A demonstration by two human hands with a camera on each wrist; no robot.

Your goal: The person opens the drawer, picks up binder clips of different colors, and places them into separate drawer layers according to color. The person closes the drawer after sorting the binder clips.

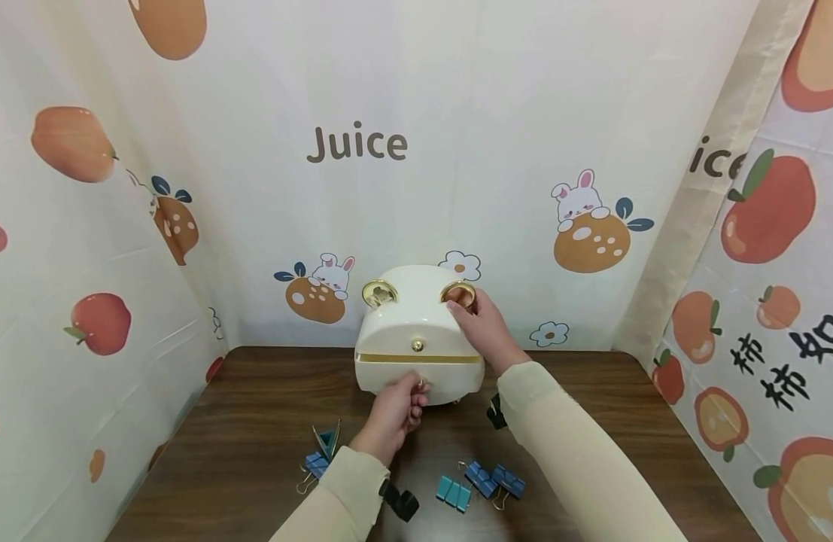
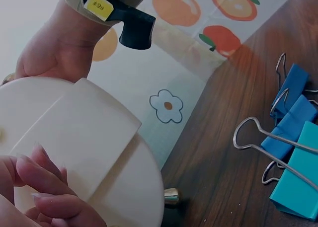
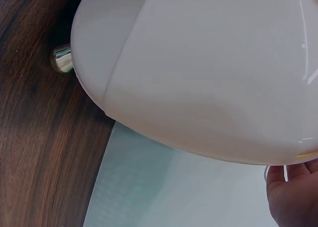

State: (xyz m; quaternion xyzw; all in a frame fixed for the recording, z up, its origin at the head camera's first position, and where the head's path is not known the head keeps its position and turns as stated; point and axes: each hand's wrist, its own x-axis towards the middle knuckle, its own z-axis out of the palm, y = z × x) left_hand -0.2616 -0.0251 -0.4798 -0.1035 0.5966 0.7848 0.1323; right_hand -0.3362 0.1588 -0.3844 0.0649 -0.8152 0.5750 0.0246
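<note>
A glossy white storage box with gold ring ears stands at the back of the table. My left hand pinches the small knob on its lower drawer; the fingers partly hide that knob. In the left wrist view the drawer front juts out from the body. My right hand grips the right gold ear, thumb in front. In the right wrist view, only part of the right hand shows at the box's edge. The upper knob is untouched.
On the table, a blue binder clip and a dark teal one lie near the left forearm. A turquoise clip and two blue clips lie between the forearms. A printed curtain hangs behind and at both sides.
</note>
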